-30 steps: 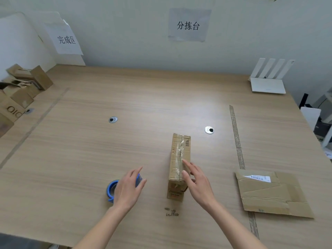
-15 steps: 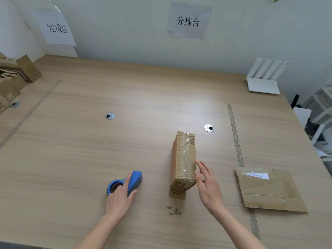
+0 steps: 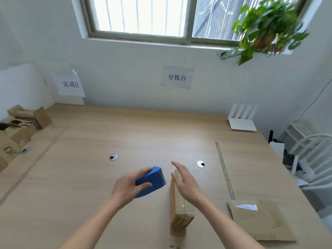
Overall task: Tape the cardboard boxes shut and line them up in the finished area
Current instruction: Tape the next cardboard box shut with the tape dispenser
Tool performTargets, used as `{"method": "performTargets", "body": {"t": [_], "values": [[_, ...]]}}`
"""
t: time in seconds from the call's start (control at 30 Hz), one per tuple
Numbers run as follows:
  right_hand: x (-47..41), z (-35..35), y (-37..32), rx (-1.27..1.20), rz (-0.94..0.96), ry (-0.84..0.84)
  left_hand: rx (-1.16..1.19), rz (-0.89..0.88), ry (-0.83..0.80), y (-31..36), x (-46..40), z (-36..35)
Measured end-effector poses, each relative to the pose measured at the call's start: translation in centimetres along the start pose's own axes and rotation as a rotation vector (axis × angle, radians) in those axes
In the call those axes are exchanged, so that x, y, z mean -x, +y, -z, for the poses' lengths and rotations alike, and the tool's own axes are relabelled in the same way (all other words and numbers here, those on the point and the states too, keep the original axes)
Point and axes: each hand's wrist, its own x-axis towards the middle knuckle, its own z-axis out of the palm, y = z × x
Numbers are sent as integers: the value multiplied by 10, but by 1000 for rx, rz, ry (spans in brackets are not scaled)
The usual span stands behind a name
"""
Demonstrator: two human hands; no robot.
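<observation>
One dispenser (image 3: 150,180) now aloft (left hand (image 3: 126,188))

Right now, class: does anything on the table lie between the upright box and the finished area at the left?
Nothing visible does. The table between the box and the finished boxes shows only two flush grommets.

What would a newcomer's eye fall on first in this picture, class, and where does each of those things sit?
The eye goes first to the blue tape dispenser, gripped by the left hand above the middle of the wooden table. Just to its right stands a narrow cardboard box, with the open right hand over its far end. Next comes the leafy plant on the windowsill, top right.
</observation>
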Motion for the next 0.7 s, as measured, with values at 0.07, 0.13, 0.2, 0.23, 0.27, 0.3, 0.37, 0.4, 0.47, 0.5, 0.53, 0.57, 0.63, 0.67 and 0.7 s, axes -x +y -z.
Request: {"method": "performTargets", "body": {"t": [0.07, 0.13, 0.2, 0.23, 0.27, 0.3, 0.37, 0.4, 0.47, 0.5, 0.53, 0.57, 0.63, 0.67, 0.7], "values": [[-12, 17, -36, -124, -50, -63, 27, -75, -8, 21, -10, 33], [-23, 34, -67, -160, -55, -97, 41, -147, 4, 42, -17, 64], [-32, 51, -89, -172, -56, -103, 26, -217, 34, 62, -23, 91], [-35, 59, -97, -181, -54, -99, 15, -244, 48, 71, -26, 102], [-37, 66, -103, -194, -54, -100, 10, -264, 57, 80, -28, 112], [-39, 73, -108, -219, -53, -106, 8, -277, 62, 87, -30, 121], [-41, 84, -114, -256, -44, -118, -2, -294, 55, 100, -36, 135], [-43, 90, -117, -253, -27, -114, -4, -300, 44, 107, -38, 141], [-48, 100, -122, -278, -5, -102, -3, -320, 21, 120, -45, 148], [-51, 106, -124, -334, 2, -108, -6, -334, 15, 126, -49, 150], [-54, 111, -125, -396, 4, -128, -12, -347, 11, 132, -53, 152], [-56, 116, -126, -454, 10, -148, -13, -355, 9, 137, -57, 153], [-61, 126, -126, -505, 19, -159, -10, -358, 4, 146, -64, 154], [-63, 131, -126, -505, 34, -151, -9, -356, -1, 149, -67, 153], [-66, 135, -125, -500, 51, -134, -7, -352, -6, 151, -71, 152]]}}
